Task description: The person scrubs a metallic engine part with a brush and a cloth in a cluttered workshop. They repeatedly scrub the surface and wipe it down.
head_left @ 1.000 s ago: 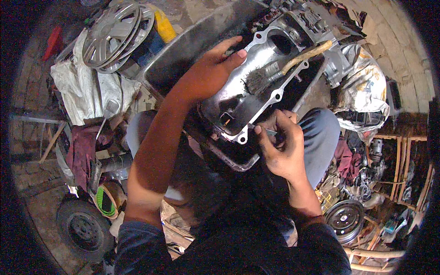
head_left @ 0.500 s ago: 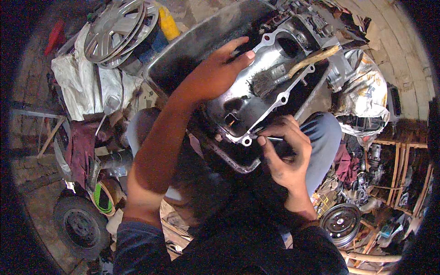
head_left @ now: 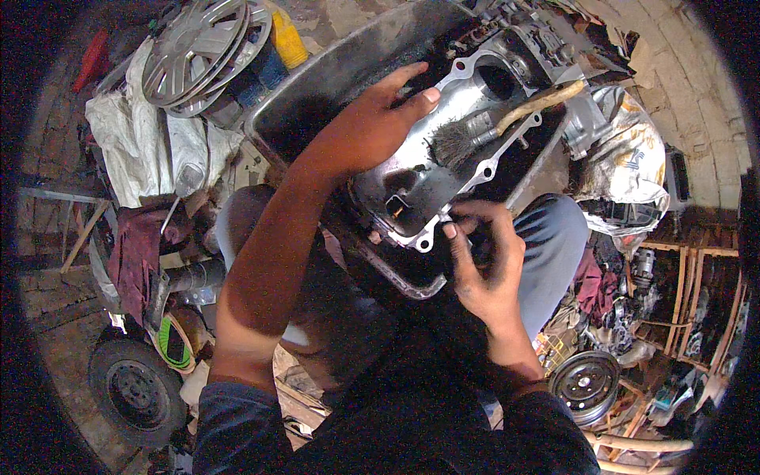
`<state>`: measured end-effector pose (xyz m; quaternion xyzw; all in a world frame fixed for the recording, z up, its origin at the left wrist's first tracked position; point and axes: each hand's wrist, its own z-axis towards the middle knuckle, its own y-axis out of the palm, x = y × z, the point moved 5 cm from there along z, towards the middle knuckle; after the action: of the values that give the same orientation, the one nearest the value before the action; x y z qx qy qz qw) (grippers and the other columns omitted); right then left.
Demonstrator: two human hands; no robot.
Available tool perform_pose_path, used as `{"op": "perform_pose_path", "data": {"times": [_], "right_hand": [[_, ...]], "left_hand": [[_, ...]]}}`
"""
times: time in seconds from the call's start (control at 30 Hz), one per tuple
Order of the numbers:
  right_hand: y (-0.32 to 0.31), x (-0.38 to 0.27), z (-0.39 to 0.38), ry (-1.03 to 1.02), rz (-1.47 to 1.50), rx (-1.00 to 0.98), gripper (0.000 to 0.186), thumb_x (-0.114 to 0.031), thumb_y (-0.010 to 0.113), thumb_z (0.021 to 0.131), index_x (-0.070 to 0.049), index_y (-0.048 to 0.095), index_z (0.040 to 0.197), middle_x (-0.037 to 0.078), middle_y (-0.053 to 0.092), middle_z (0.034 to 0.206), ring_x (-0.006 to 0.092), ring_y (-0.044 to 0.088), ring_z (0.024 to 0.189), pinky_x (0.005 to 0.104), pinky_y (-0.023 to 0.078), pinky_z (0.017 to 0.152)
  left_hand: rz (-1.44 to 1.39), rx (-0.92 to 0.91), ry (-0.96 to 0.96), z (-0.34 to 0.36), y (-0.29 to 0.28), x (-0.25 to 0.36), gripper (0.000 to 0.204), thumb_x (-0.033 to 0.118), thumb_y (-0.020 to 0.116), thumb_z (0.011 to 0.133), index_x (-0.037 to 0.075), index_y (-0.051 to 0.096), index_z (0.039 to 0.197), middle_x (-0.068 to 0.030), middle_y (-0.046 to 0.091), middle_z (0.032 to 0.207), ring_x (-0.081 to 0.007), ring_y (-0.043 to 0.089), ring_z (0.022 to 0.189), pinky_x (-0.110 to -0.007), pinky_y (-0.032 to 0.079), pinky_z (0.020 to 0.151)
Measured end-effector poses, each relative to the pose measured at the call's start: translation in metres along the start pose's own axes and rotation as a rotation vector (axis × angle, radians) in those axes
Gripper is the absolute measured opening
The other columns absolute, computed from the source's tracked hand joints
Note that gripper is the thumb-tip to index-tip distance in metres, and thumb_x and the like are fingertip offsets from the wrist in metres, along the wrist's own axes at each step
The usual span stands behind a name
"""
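Observation:
My left hand (head_left: 372, 127) grips the left rim of a silver metal housing (head_left: 423, 131), with index finger and thumb reaching along it. The housing sits tilted in a large black tub (head_left: 293, 95). Inside it lies a brush (head_left: 455, 138) with dark bristles and a pale wooden handle (head_left: 538, 99). My right hand (head_left: 483, 261) is at the housing's lower right flange, thumb and index closed on a small metal piece (head_left: 446, 212), mostly hidden by the fingers. Bolt holes line the flange.
Silver wheel covers (head_left: 190, 55), a yellow container (head_left: 289, 39) and white sacks (head_left: 158, 150) lie upper left. A tyre (head_left: 134, 388) is lower left, a steel rim (head_left: 584, 378) lower right, another sack (head_left: 625, 150) and wooden frames (head_left: 685, 301) at right. My knees flank the tub.
My right hand shifted right, then slid back up-left along the flange, with the small metal piece now more covered. The housing and left hand moved slightly right over the second.

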<state>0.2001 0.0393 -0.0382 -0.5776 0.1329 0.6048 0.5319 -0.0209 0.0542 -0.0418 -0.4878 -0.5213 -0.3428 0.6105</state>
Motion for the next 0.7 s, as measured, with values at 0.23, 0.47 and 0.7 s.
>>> {"op": "perform_pose_path", "data": {"times": [0.23, 0.47, 0.7], "right_hand": [[-0.001, 0.001, -0.001, -0.092, -0.086, -0.012, 0.023, 0.003, 0.074, 0.086, -0.001, 0.067, 0.107, 0.011, 0.07, 0.094, 0.0245, 0.062, 0.085, 0.0352, 0.048, 0.08], [-0.001, -0.007, -0.002, -0.204, -0.19, 0.04, 0.018, 0.002, 0.075, 0.082, -0.003, 0.07, 0.099, 0.012, 0.066, 0.083, 0.0319, 0.061, 0.085, 0.0404, 0.047, 0.08], [0.009, -0.021, -0.011, -0.228, -0.24, -0.082, 0.016, 0.007, 0.077, 0.078, 0.002, 0.069, 0.09, 0.015, 0.059, 0.084, 0.0317, 0.057, 0.082, 0.0389, 0.047, 0.077]], "left_hand": [[0.073, 0.005, 0.051, 0.005, -0.002, -0.005, 0.071, 0.048, 0.06, 0.102, 0.003, 0.042, 0.154, -0.0277, 0.068, 0.125, -0.0263, 0.066, 0.11, -0.036, 0.049, 0.099], [0.016, -0.01, 0.01, 0.001, 0.0, 0.0, 0.071, 0.048, 0.061, 0.102, 0.003, 0.043, 0.154, -0.0288, 0.067, 0.127, -0.0287, 0.066, 0.112, -0.037, 0.049, 0.1], [0.048, -0.006, 0.002, 0.003, -0.002, -0.006, 0.074, 0.052, 0.06, 0.101, 0.004, 0.042, 0.155, -0.0305, 0.067, 0.123, -0.0309, 0.068, 0.108, -0.039, 0.05, 0.098]]}}
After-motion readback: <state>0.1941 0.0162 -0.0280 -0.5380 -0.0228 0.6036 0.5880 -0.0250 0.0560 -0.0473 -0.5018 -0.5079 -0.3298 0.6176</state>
